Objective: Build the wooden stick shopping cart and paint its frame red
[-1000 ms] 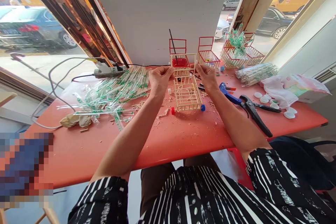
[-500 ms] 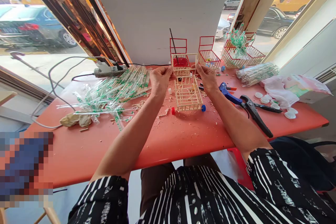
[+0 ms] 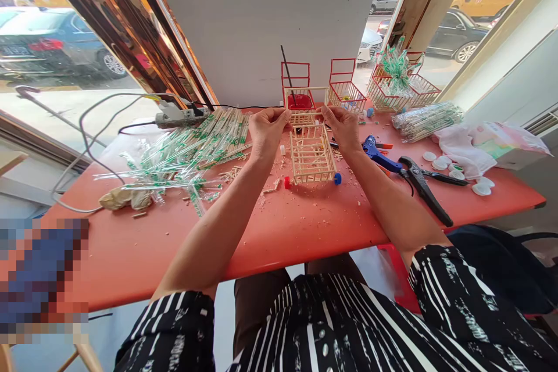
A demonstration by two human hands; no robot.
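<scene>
Together, both hands, left point(image 3: 267, 128) and right point(image 3: 344, 126), pinch the pale, slatted bamboo-stick cart point(image 3: 311, 154) on the orange table point(image 3: 283, 232).

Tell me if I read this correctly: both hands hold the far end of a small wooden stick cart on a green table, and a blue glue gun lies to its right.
Not quite. The table is orange-red, not green, as the head view shows. The rest stands: the left hand and right hand hold the far end of the stick cart, and the blue glue gun lies to its right.
</scene>
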